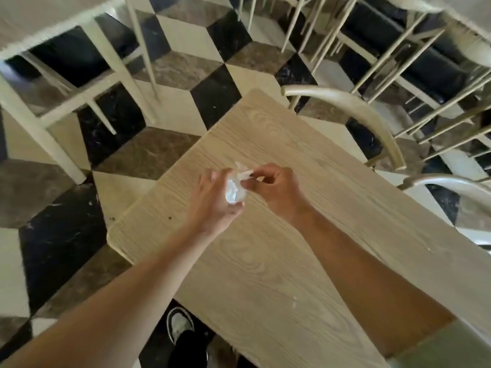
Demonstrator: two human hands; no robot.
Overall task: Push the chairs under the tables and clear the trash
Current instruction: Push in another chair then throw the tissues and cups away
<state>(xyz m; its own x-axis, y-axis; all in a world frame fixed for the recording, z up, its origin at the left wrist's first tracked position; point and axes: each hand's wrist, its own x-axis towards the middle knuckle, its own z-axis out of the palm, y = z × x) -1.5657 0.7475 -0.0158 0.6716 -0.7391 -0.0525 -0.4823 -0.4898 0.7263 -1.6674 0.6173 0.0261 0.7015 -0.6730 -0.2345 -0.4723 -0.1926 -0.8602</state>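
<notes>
White paper (234, 191) sits crumpled right between both hands, above the middle of the table (265, 261). The left hand (212, 197) cups it, half open; the right hand (276, 188) pinches its top edge. Two chairs (353, 112) stand near on the right, not blocking.

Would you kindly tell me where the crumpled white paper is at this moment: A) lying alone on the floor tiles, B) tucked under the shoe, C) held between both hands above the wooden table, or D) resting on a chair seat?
C: the crumpled white paper sits in the left hand while the right hand pinches its upper end, both above the wooden table.
</notes>
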